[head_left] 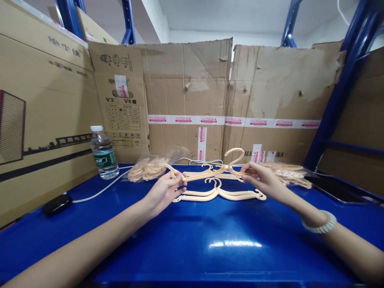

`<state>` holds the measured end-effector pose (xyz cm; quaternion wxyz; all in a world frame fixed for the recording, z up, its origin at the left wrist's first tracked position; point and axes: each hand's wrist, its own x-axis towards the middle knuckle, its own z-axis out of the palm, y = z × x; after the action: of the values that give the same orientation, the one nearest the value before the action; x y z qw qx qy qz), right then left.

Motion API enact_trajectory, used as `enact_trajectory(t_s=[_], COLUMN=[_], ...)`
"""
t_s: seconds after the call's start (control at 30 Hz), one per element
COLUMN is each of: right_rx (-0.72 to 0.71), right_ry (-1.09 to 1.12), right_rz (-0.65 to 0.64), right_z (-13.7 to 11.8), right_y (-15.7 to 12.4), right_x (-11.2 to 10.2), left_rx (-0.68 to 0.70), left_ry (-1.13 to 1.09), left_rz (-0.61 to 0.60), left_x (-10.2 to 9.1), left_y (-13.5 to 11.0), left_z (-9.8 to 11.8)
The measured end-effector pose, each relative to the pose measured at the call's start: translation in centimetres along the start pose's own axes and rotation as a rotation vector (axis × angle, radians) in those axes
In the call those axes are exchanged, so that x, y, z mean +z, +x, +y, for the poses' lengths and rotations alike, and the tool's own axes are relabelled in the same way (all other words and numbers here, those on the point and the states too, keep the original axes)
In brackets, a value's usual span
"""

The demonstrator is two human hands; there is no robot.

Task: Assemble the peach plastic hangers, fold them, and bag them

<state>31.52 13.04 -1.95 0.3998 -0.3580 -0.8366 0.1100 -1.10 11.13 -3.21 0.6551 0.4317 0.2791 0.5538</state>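
Observation:
Between my two hands a cream plastic clothes hanger (207, 174) is held up above the blue table, its hook pointing up and toward the right. My left hand (168, 190) pinches its left end, where a curved tip sticks out past the fingers. The right arm of the hanger is gripped by my right hand (259, 178), and the fingers hide its end. Just below lie stacked cream hangers (217, 194), flat on the table with their hooks facing away from me. More hangers (229, 175) lie behind, partly covered by the held one.
Bagged hangers lie at the back left (147, 168) and back right (288, 174). A water bottle (104, 156) and a black mouse (57, 204) stand on the left. A dark phone or tablet (337, 190) rests at right. Cardboard (186, 88) walls the back.

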Motion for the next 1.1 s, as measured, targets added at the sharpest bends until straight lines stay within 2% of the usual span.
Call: enact_trajectory(t_s=[0.2,0.53,0.77,0.9,1.1], right_rx=[-0.028,-0.051,-0.093,-0.125,-0.098], right_ry=[-0.008,-0.026,-0.076,-0.073,-0.079], right_rz=[0.015,0.024,0.037,0.031,0.042], right_z=[-0.7,-0.7,-0.8,-1.2,-1.2], right_y=[-0.1,-0.2,-0.4,-0.6,-0.6], right_x=[-0.2,0.1,0.3,0.8,1.3], left_rx=[-0.007,0.014,0.029,0.090,0.084], left_ry=[-0.046,-0.002,0.019,0.079,0.046], left_rz=[-0.053,0.019,0.016,-0.010,0.027], left_x=[0.1,0.2,-0.2,-0.5,-0.4], left_y=[-0.1,0.0,0.1,0.2,0.5], left_z=[-0.1,-0.1,-0.5,-0.8,-0.8])
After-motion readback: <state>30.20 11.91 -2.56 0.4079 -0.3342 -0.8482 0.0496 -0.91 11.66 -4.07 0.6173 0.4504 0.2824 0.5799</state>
